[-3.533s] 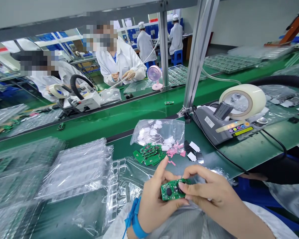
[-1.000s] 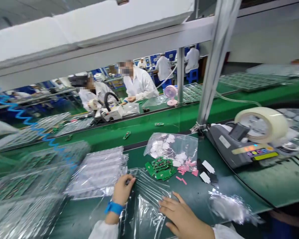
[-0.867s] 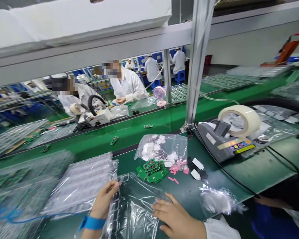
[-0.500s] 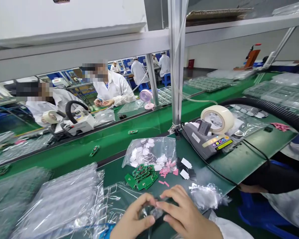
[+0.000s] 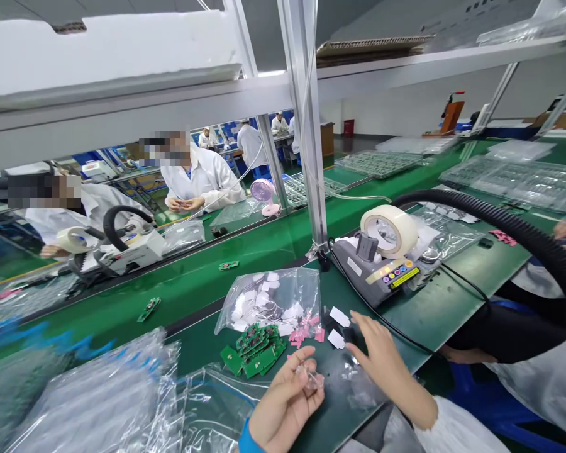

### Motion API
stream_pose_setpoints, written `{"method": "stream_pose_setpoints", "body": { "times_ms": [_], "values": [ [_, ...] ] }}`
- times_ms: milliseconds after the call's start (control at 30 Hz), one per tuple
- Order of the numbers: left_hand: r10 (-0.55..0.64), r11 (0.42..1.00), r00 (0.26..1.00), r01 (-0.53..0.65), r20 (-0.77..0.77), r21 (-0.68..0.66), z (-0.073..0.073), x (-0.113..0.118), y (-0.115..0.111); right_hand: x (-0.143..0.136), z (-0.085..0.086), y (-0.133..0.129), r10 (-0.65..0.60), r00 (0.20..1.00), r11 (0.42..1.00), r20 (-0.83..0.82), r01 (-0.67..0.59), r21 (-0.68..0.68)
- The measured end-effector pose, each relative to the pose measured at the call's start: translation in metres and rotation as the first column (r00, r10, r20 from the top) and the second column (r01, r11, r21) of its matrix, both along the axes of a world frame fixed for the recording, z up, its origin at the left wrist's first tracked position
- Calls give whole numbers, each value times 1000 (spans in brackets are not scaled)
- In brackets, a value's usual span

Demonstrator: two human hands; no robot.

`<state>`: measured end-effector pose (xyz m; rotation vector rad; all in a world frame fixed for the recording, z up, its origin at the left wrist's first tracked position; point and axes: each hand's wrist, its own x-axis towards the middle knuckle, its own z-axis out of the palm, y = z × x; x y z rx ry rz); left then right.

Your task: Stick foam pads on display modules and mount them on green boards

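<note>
My left hand (image 5: pixel 290 399) is closed around a small clear plastic piece (image 5: pixel 315 379), held between thumb and fingers above the bench. My right hand (image 5: pixel 382 362) is stretched over the small pads, thumb and fingers apart; whether a fingertip touches one I cannot tell. Below those fingers lie white pads (image 5: pixel 336 340) and black pads (image 5: pixel 351 336). Beside them are small pink strips (image 5: pixel 306 327) and a pile of green circuit boards (image 5: pixel 259 352). A clear bag (image 5: pixel 271 299) holding white parts with wires lies behind the boards. Loose clear plastic pieces (image 5: pixel 358 380) sit under my right wrist.
A grey tape dispenser (image 5: pixel 358 267) with a tape roll (image 5: pixel 390 231) and cable stands back right. Plastic-wrapped trays (image 5: pixel 99 402) fill the left. Behind runs a green conveyor (image 5: pixel 193 283) carrying single boards, with a metal post (image 5: pixel 306 157) near it. Co-workers sit across and at right.
My right hand has left the clear piece and moved right and forward to the pads. My left hand keeps the piece, turned palm upward. The view has shifted somewhat right.
</note>
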<state>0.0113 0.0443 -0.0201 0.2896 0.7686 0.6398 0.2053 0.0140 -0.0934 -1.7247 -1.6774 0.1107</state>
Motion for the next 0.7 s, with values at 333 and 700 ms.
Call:
{"method": "stream_pose_setpoints", "body": {
  "times_ms": [333,700],
  "values": [
    [257,947,908,-305,-332,-99,7,27,8,9,-3,24,-10,1000,956,-11,7,-292],
    [-44,997,986,53,-159,54,18,140,19,91,-18,-28,-168,773,984,-612,93,-152]
  ]
}}
